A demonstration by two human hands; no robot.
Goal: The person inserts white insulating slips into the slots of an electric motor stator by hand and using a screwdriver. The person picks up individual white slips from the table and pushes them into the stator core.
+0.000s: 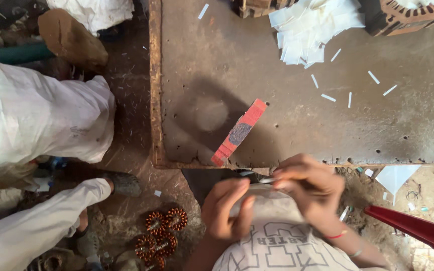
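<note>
1. Head view looks straight down on a worn brown table (277, 125) that fills the upper right of the frame, with both of the person's hands low at the centre, just below the table's near edge.
2. Left hand (225, 208) sits lower centre, fingers curled in a loose pinch over the pale cloth of the person's shirt; what they close on is too small to tell.
3. Right hand (310, 185) sits just right of it, fingers clenched around a thin pale strip (267, 179) whose tip pokes out toward the left hand, near the table edge.
4. To work such a thin piece well, I would judge that both hands should stay close together, with the strip kept short between the fingertips so it does not bend or slip.
5. A red block with a dark worn patch (239, 132) lies slanted on the table at centre, just above the hands and apart from them.
6. A heap of white paper slips (312, 30) lies at the upper centre-right, with loose slips scattered across the table to the right.
7. Part of a round slotted metal ring (408, 15) shows at the top right corner.
8. Small copper wire coils (161, 233) lie on the dirt floor at lower left, near another person's white-sleeved limbs (31, 115).
9. A red plastic piece (418, 231) juts in at lower right.
</note>
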